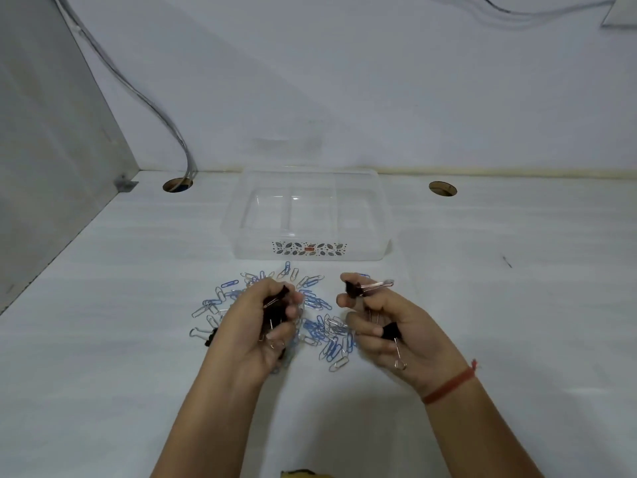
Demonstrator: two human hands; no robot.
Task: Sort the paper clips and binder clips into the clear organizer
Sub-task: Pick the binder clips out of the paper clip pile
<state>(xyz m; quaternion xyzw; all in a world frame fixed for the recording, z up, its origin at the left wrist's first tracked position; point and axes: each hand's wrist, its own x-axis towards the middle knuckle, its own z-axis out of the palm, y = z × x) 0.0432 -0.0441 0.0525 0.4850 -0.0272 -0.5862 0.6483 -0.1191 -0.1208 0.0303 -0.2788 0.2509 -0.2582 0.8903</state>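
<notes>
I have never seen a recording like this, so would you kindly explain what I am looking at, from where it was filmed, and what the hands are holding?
There is no machine here: a person works with two bare hands, filmed by one wide-angle camera worn on the head, looking forward and down. The left hand has its grip closed on a bunch of black binder clips. The right hand holds several more black binder clips, one binder clip pinched at its fingertips. On the white desk lies a scatter of blue and silver paper clips, and one loose binder clip rests at its left edge. Beyond them stands the clear organizer, its compartments seemingly empty. A red thread circles the right wrist.
</notes>
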